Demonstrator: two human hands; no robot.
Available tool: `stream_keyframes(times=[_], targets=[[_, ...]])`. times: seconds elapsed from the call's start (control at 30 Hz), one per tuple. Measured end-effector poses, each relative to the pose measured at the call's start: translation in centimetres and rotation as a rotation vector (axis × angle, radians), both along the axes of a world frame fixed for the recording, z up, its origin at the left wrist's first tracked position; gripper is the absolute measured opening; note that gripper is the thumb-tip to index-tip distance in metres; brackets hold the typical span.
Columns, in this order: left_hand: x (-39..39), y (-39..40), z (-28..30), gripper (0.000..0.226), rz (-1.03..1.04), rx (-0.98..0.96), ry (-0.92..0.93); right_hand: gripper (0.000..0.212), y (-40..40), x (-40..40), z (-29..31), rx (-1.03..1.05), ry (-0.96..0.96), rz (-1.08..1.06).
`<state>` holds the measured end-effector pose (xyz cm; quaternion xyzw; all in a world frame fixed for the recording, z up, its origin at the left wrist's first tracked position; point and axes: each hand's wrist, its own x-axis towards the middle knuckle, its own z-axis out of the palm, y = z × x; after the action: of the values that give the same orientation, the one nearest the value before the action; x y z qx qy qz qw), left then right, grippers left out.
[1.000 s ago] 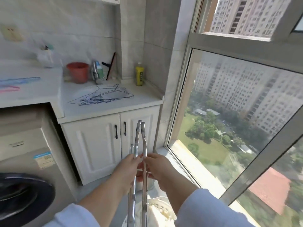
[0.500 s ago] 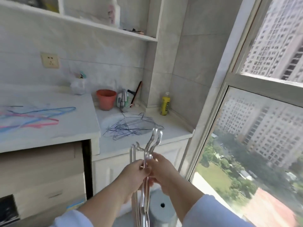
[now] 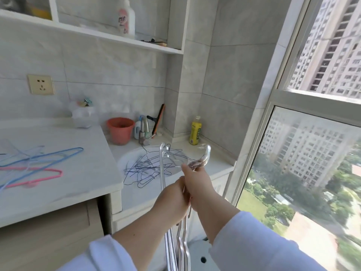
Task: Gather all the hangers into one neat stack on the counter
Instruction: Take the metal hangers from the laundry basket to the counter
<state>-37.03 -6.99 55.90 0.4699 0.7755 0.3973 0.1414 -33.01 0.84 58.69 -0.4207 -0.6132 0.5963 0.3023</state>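
Both my hands grip a bunch of silver metal hangers (image 3: 182, 243) in front of the sink, hooks up. My left hand (image 3: 172, 200) holds the bundle at the necks. My right hand (image 3: 197, 179) pinches one hook (image 3: 206, 156) that tilts to the right. A tangle of thin dark-blue wire hangers (image 3: 148, 169) lies across the white sink basin (image 3: 127, 159). Blue hangers (image 3: 52, 156) and a pink hanger (image 3: 37, 176) lie on the higher white counter (image 3: 78, 184) at the left.
A red bucket (image 3: 120, 130), a tap (image 3: 143, 132), a squeegee (image 3: 158, 119) and a yellow bottle (image 3: 195, 131) stand behind the sink. A plastic bag (image 3: 83, 116) sits by the wall. A large window (image 3: 304, 163) fills the right side. A shelf (image 3: 109, 38) runs above.
The view has risen and come closer to the counter. My hands have lifted the silver hangers up in front of the sink. My right hand has pulled one hook away to the right.
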Motion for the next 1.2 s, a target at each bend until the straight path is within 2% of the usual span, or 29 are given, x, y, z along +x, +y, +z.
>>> stream_keyframes(times=[0.13, 0.27, 0.43, 0.57, 0.67, 0.83, 1.0, 1.2], targets=[[-1.2, 4.0, 0.6, 0.025, -0.023, -0.045, 0.123, 0.020, 3.7, -1.8, 0.1, -0.047, 0.090, -0.078], [-3.5, 9.0, 1.2, 0.017, -0.027, -0.033, 0.122, 0.007, 9.3, -3.7, 0.2, -0.009, 0.097, -0.119], [-6.5, 18.2, 1.2, 0.019, -0.059, -0.107, 0.076, 0.005, 19.1, -6.8, -0.4, 0.008, 0.089, -0.144], [-9.1, 24.7, 0.8, 0.029, -0.126, -0.189, -0.095, 0.014, 27.6, -8.6, -1.0, -0.058, 0.073, -0.169], [-12.4, 28.3, -0.1, 0.035, -0.019, -0.197, -0.192, 0.017, 34.9, -9.3, -1.7, 0.009, -0.009, -0.223], [-17.0, 29.2, -2.6, 0.022, 0.211, -0.179, -0.398, 0.015, 42.7, -9.6, -4.9, 0.041, -0.127, -0.279], [-19.8, 29.1, -4.0, 0.016, 0.369, -0.160, -0.447, 0.020, 46.5, -10.5, -8.4, -0.050, -0.201, -0.251], [-21.4, 30.3, -5.3, 0.014, 0.432, -0.187, -0.463, 0.023, 48.6, -12.2, -11.7, -0.186, -0.233, -0.225]])
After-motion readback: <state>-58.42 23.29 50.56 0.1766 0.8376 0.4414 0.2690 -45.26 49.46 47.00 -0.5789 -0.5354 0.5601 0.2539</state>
